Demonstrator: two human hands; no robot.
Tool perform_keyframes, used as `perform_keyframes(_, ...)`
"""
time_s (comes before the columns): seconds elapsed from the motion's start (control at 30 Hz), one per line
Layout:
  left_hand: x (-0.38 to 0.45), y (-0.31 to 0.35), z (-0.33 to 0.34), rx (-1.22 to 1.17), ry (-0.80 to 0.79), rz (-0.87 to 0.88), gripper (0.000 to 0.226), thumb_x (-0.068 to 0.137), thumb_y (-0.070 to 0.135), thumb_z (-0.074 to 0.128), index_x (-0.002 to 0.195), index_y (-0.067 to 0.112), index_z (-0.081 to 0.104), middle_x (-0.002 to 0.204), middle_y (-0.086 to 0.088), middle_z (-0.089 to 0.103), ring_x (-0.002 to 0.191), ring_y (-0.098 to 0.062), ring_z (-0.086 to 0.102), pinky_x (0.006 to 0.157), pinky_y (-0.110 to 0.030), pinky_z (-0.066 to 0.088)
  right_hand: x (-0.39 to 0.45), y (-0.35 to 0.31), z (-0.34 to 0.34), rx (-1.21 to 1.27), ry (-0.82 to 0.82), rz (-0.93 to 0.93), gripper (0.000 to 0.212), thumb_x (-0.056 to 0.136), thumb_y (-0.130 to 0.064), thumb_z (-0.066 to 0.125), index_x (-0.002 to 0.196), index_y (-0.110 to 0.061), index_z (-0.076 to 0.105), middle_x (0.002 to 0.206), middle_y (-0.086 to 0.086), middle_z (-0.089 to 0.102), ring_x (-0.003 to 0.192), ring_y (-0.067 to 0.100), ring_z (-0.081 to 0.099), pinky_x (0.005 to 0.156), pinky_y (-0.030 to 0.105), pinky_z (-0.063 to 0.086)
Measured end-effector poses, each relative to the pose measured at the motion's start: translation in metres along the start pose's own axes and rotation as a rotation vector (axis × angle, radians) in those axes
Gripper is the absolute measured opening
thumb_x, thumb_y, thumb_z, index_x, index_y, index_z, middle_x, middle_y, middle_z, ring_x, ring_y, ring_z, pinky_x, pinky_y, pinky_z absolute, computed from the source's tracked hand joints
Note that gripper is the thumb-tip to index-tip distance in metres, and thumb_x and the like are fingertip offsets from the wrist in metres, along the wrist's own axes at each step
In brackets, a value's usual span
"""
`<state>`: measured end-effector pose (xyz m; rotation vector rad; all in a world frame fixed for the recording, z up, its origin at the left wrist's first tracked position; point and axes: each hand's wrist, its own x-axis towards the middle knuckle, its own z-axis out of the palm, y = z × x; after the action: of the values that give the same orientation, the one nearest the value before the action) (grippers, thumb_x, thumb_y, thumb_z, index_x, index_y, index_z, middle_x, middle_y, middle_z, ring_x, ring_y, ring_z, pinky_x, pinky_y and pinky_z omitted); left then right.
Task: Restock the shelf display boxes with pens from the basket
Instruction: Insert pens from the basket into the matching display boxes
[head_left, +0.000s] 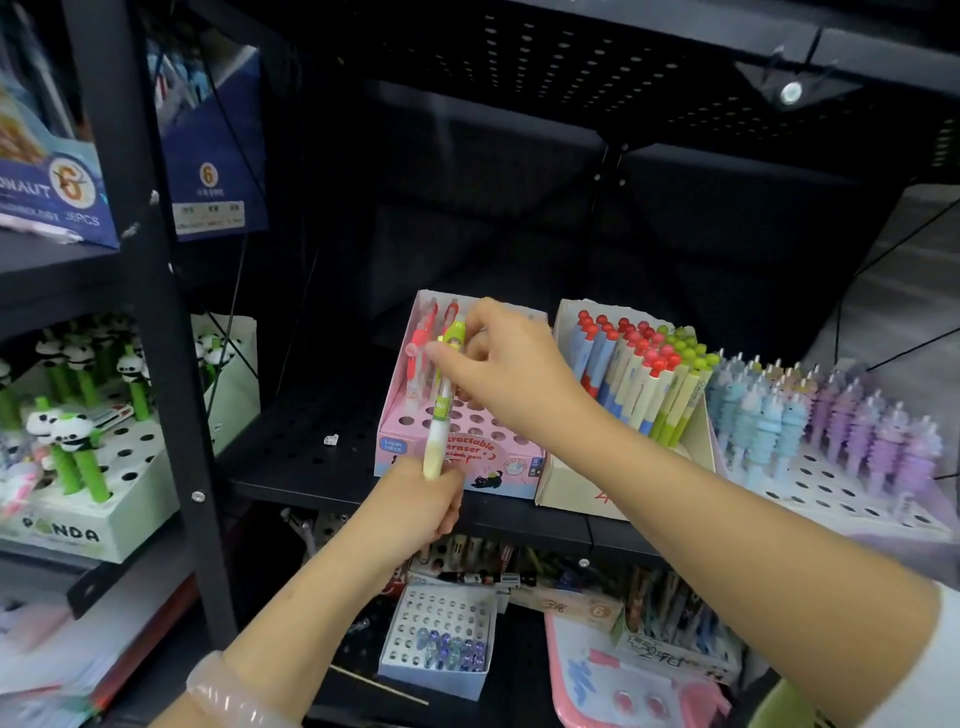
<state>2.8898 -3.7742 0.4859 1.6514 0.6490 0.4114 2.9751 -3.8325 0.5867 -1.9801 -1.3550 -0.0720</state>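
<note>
At frame centre, the left hand (423, 501) grips the base of a green pen (442, 402) while the right hand (498, 364) pinches its top above the pink display box (415, 441), whose holes are mostly unfilled, so much restocking remains. Fuller boxes sit right on the black perforated shelf (306, 441); the basket is possibly lower right.

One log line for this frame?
left hand grips green-and-cream pen base | right hand pinches top | over pink cardboard display box
</note>
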Motion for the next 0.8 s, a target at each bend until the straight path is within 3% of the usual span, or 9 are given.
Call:
perform_keyframes(0.03, -0.001, 0.000, 0.000, 0.011, 0.015, 0.023, 0.035, 0.092, 0.021, 0.049, 0.059, 0.011, 0.048, 0.042, 0.002, 0.047, 0.031, -0.006, 0.036, 0.037, -0.016, 0.030, 0.002, 0.002, -0.002, 0.046, 0.000, 0.030, 0.021, 0.089, -0.031, 0.059, 0.084, -0.011, 0.053, 0.068, 0.011, 0.067, 0.065, 0.022, 0.065, 0.066, 0.036, 0.056)
perform_keyframes(0.1, -0.003, 0.000, -0.003, 0.031, 0.040, 0.087, 0.023, 0.090, 0.022, 0.054, 0.070, 0.010, 0.055, 0.054, 0.003, 0.060, 0.041, -0.007, 0.048, 0.044, -0.019, 0.039, 0.005, 0.007, -0.009, 0.169, -0.024, 0.088, 0.018, 0.091, -0.024, 0.056, 0.090, -0.006, 0.058, 0.071, 0.012, 0.069, 0.062, 0.017, 0.067, 0.064, 0.029, 0.057)
perform_keyframes(0.17, -0.004, -0.001, -0.008, 0.007, 0.036, 0.151, 0.008, 0.089, 0.024, 0.059, 0.087, 0.016, 0.061, 0.077, 0.003, 0.068, 0.063, -0.006, 0.062, 0.057, -0.019, 0.047, 0.012, 0.016, -0.022, 0.298, 0.016, 0.112, 0.013, 0.093, -0.018, 0.054, 0.094, -0.008, 0.061, 0.070, 0.004, 0.067, 0.059, 0.008, 0.066, 0.059, 0.017, 0.055)
perform_keyframes(0.23, -0.005, -0.004, -0.015, -0.008, 0.020, 0.207, 0.006, 0.089, 0.024, 0.059, 0.094, 0.025, 0.062, 0.093, 0.006, 0.069, 0.086, -0.005, 0.065, 0.073, -0.020, 0.050, 0.023, 0.027, -0.039, 0.318, 0.112, 0.132, 0.018, 0.094, -0.015, 0.052, 0.108, -0.007, 0.061, 0.076, 0.006, 0.068, 0.070, 0.010, 0.068, 0.071, 0.023, 0.057)
perform_keyframes(0.33, -0.007, -0.008, -0.024, 0.040, 0.046, 0.285, 0.014, 0.091, 0.023, 0.057, 0.099, 0.034, 0.062, 0.103, 0.014, 0.068, 0.097, 0.007, 0.059, 0.085, -0.017, 0.044, 0.041, 0.043, -0.057, 0.005, 0.161, 0.125, 0.031, 0.093, -0.016, 0.051, 0.123, -0.008, 0.051, 0.089, 0.012, 0.070, 0.087, 0.024, 0.067, 0.086, 0.036, 0.052)
perform_keyframes(0.43, -0.010, -0.011, -0.030, 0.119, 0.063, 0.356, 0.020, 0.092, 0.021, 0.055, 0.104, 0.035, 0.059, 0.109, 0.019, 0.065, 0.101, 0.013, 0.054, 0.083, -0.008, 0.040, 0.055, 0.052, -0.060, -0.213, 0.096, 0.184, 0.026, 0.092, -0.017, 0.053, 0.114, -0.004, 0.049, 0.100, 0.017, 0.065, 0.090, 0.028, 0.063, 0.081, 0.037, 0.052)
perform_keyframes(0.57, -0.013, -0.015, -0.036, 0.166, 0.074, 0.391, 0.022, 0.091, 0.023, 0.054, 0.105, 0.040, 0.056, 0.112, 0.019, 0.062, 0.109, 0.009, 0.053, 0.092, -0.012, 0.037, 0.064, 0.055, -0.047, -0.397, -0.075, 0.234, 0.026, 0.092, -0.013, 0.053, 0.116, -0.004, 0.050, 0.110, 0.018, 0.060, 0.096, 0.031, 0.061, 0.081, 0.037, 0.052)
perform_keyframes(0.7, -0.013, -0.019, -0.044, 0.182, 0.087, 0.398, 0.025, 0.091, 0.021, 0.054, 0.102, 0.043, 0.056, 0.115, 0.018, 0.061, 0.113, 0.001, 0.053, 0.101, -0.022, 0.037, 0.068, 0.064, -0.034, -0.487, -0.168, 0.301, 0.023, 0.093, -0.009, 0.048, 0.115, -0.002, 0.053, 0.106, 0.015, 0.059, 0.082, 0.025, 0.055, 0.062, 0.029, 0.045)
perform_keyframes(0.8, -0.012, -0.021, -0.048, 0.171, 0.098, 0.388, 0.026, 0.091, 0.018, 0.054, 0.100, 0.042, 0.058, 0.114, 0.016, 0.063, 0.113, -0.002, 0.054, 0.103, -0.027, 0.038, 0.070, 0.062, -0.026, -0.674, -0.183, 0.338, 0.008, 0.090, -0.002, 0.046, 0.087, 0.000, 0.053, 0.085, 0.011, 0.051, 0.067, 0.022, 0.049, 0.054, 0.027, 0.039)
